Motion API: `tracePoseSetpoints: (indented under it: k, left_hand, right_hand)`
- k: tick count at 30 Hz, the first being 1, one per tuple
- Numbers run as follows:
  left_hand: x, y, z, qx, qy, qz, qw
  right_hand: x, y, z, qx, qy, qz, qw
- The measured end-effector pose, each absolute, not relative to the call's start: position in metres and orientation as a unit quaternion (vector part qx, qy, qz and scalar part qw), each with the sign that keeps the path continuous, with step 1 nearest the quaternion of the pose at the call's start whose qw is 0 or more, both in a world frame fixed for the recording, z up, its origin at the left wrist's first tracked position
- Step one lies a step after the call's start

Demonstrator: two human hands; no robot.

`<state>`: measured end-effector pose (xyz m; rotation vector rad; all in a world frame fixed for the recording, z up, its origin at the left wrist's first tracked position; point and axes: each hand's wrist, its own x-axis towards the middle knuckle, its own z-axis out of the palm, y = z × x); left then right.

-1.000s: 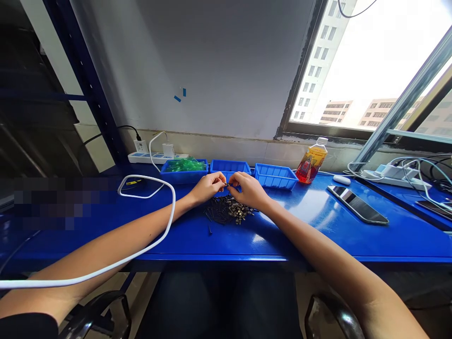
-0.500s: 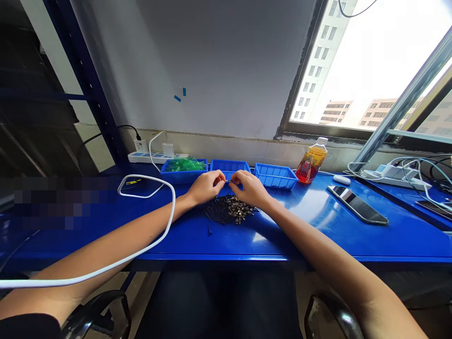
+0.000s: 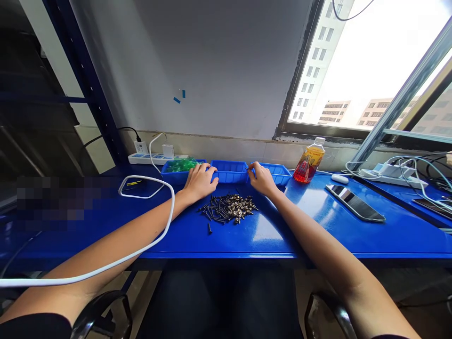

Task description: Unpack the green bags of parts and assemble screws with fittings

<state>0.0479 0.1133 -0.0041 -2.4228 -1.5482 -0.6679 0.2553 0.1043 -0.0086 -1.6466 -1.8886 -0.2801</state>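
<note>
My left hand (image 3: 200,183) is open, its fingers apart and bent over the front edge of the left blue bin (image 3: 173,177). Green plastic pieces (image 3: 181,165) fill that bin, and some fingertips are hidden against them. My right hand (image 3: 262,180) pinches a small screw (image 3: 248,168), mostly covered by the fingers, at the gap between the middle blue bin (image 3: 229,176) and the right blue bin (image 3: 281,172). On the table below both hands lies a pile of dark screws (image 3: 218,208) mixed with brass-coloured metal pieces (image 3: 239,206). One dark screw (image 3: 209,229) lies apart, nearer the front edge.
A white cable (image 3: 171,207) loops across my left forearm. To the right stand a bottle of red drink (image 3: 308,161), a small white case (image 3: 339,179) and a phone (image 3: 355,202). Power strips (image 3: 397,173) and cables lie farther right; another power strip (image 3: 136,158) sits back left.
My hands have parted from their meeting point above the pile. The left has moved left to the green pieces and opened; the right has moved right and back towards the bins, still pinching.
</note>
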Motion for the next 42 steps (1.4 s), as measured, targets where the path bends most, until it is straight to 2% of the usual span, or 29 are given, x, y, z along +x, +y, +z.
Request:
tracePoseSetpoints:
  k: [9,15,29,36,42]
  left_hand:
    - [0.043,0.119,0.0,-0.841,-0.496,-0.184,0.116]
    - [0.035,0.122,0.004,-0.863,-0.459,-0.188,0.093]
    - [0.035,0.103,0.016,-0.891,-0.422,-0.147,0.079]
    - [0.034,0.109,0.009,-0.888,-0.421,-0.157,0.1]
    - [0.041,0.105,0.002,-0.86,-0.482,-0.13,0.107]
  right_hand:
    - [0.258,0.104,-0.007,-0.6,-0.74,-0.092,0.29]
    - [0.253,0.1,0.0,-0.603,-0.74,-0.081,0.287]
    - [0.246,0.073,0.023,-0.663,-0.706,-0.122,0.214]
    - [0.248,0.08,0.012,-0.657,-0.701,-0.135,0.243]
    - [0.249,0.082,0.002,-0.651,-0.699,-0.157,0.252]
